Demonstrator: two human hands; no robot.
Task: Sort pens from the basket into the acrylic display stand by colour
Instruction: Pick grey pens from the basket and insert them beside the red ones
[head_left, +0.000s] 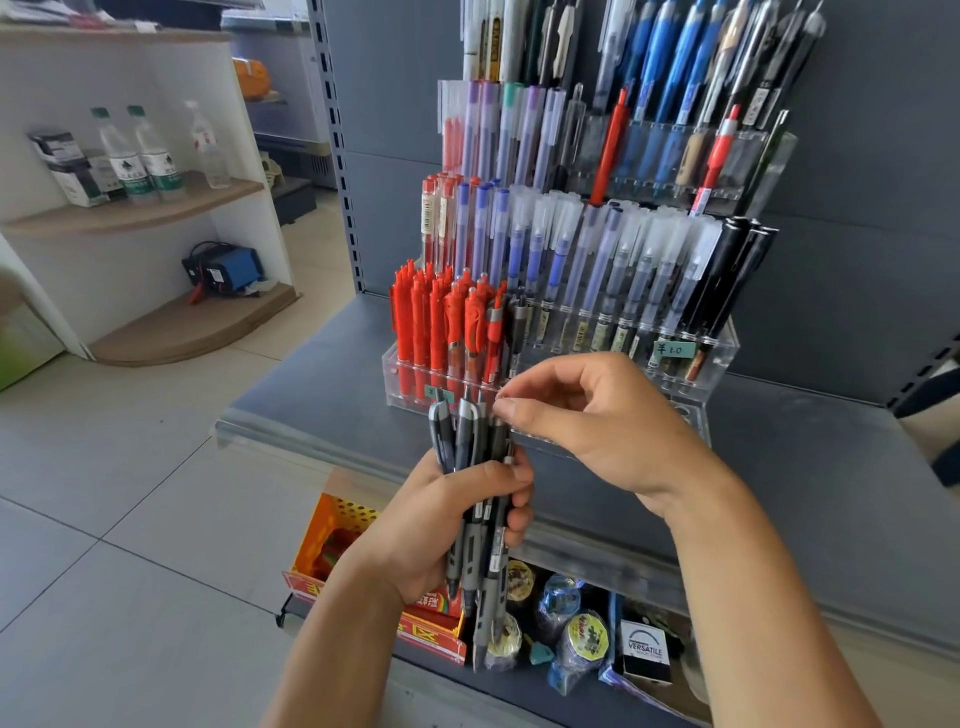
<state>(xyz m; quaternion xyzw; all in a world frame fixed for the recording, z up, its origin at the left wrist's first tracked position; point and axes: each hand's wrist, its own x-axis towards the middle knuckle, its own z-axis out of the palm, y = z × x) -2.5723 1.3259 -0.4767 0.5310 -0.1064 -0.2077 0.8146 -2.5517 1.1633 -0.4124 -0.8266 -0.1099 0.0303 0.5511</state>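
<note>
Black and grey pens (478, 499) stand bunched in the left hand (441, 525), fingers wrapped tight round them. The right hand (587, 421) pinches what seems to be one pen's top between thumb and forefinger. Just behind both hands sits the acrylic display stand (722, 348); red pens (436, 322) fill its lower left, and a yellow basket (337, 535) is below it.

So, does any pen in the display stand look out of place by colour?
Yes: a red pen and another red pen stand among blue pens in the stand's upper right tier.
</note>
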